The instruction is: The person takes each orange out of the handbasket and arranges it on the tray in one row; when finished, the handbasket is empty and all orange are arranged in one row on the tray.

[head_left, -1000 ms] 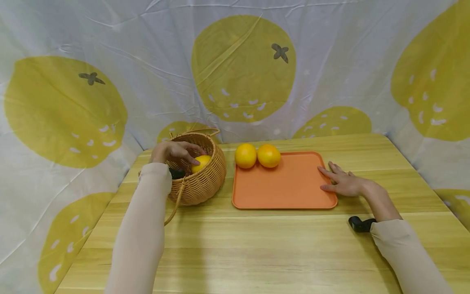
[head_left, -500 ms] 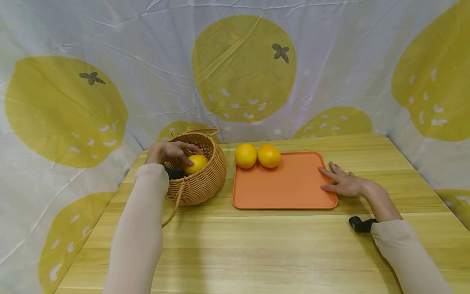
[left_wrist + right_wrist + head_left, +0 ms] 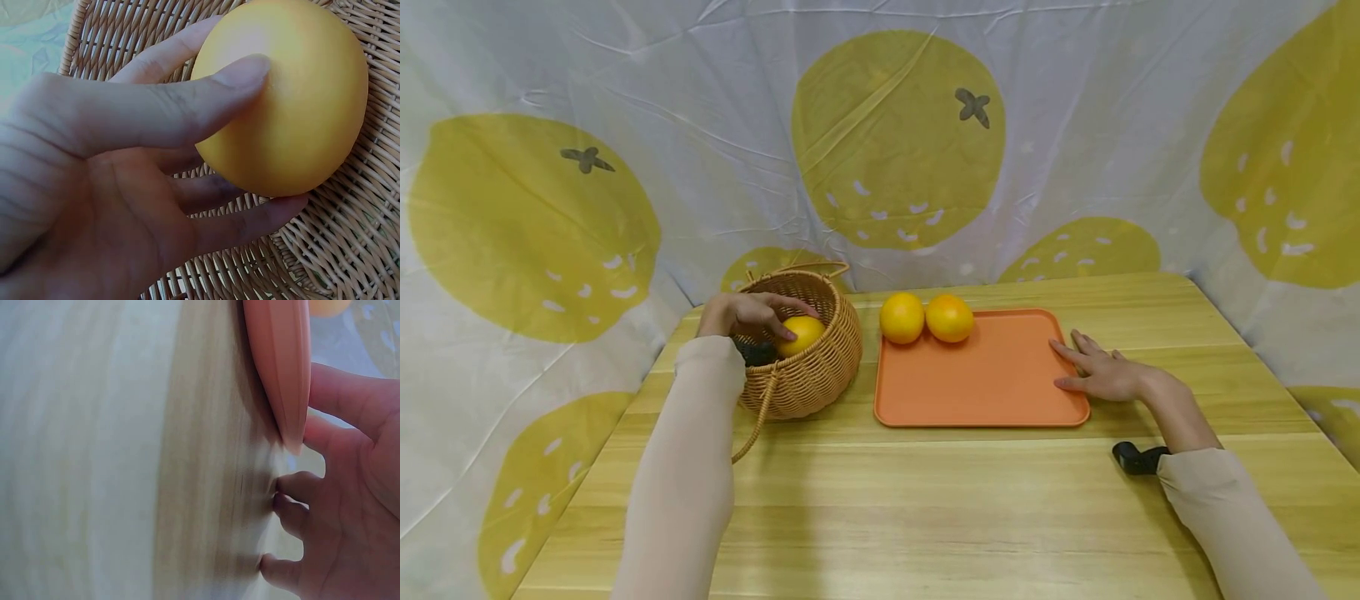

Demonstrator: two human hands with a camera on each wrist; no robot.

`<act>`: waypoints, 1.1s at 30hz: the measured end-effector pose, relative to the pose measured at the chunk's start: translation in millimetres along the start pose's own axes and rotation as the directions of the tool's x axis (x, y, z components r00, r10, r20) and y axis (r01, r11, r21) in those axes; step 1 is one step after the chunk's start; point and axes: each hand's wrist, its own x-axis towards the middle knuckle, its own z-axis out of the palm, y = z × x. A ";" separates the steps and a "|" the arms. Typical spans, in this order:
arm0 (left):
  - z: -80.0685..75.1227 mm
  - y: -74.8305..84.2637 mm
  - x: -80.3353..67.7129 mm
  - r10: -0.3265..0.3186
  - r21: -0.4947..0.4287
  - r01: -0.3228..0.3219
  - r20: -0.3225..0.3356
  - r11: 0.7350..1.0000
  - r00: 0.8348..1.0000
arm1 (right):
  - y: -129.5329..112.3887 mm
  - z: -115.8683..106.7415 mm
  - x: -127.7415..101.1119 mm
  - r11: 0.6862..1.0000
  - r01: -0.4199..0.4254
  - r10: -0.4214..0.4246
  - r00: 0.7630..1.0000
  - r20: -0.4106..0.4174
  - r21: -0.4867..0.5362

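Note:
Inside the round wicker basket [image 3: 820, 392], my left hand [image 3: 756, 312] holds an orange [image 3: 802, 334]. The left wrist view shows the thumb pressed on the upper side of the orange [image 3: 306, 100] and fingers curled along its far side and underneath. Two more oranges sit side by side at the back left of an orange-coloured tray [image 3: 985, 383]: one at the corner [image 3: 902, 318], the other [image 3: 950, 318] just right of it. My right hand [image 3: 1108, 375] is spread at the tray's right edge. Its thumb and forefinger touch the rim; the other fingertips rest on the table.
Both basket handles [image 3: 763, 417] hang outward, one toward the front and one behind. A wooden table [image 3: 962, 517] carries everything. Lemon-printed cloth [image 3: 722, 125] rises behind it and at both sides. A black device [image 3: 1138, 458] is worn at my right wrist.
The left hand and its orange have shifted slightly left within the basket, mostly in the first half second. My right hand, the tray and its two oranges stay put.

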 end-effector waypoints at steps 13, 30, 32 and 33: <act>-1.0 6.2 -6.4 -0.005 0.023 0.006 -0.047 1.000 0.999 | -1.0 0.5 -0.5 1.000 0.005 -0.005 1.000 0.001 0.009; -8.0 39.6 -31.0 0.045 0.078 -0.039 -0.081 0.996 0.996 | 8.8 2.1 0.0 1.000 0.014 -0.014 1.000 -0.010 0.025; -9.1 41.8 -38.3 0.068 0.099 -0.059 -0.086 0.993 0.994 | 4.1 1.3 -0.6 0.999 0.018 -0.018 1.000 -0.007 0.026; -9.9 42.8 -42.6 0.080 0.114 -0.069 -0.088 0.991 0.993 | 1.2 0.7 -0.9 0.999 0.020 -0.020 1.000 -0.004 0.025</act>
